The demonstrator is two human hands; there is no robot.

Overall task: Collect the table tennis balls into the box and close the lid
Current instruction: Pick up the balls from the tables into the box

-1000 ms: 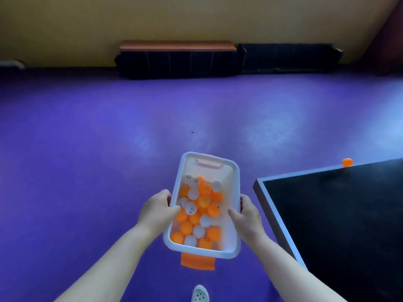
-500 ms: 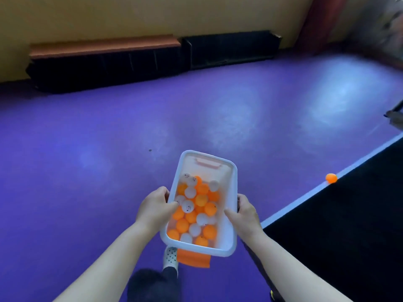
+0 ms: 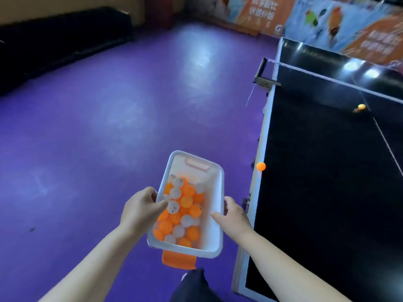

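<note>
Table [image 3: 327, 192] now nearer, net [image 3: 327, 77] newly visible, both hands' grip unchanged on box [image 3: 219, 192]

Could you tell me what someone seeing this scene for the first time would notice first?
Most likely the white box low in the centre, open and heaped with orange and white balls, held at its long sides by the left hand and the right hand. Next, the stray orange ball at the near edge of the black table on the right, above a bright purple floor.
</note>
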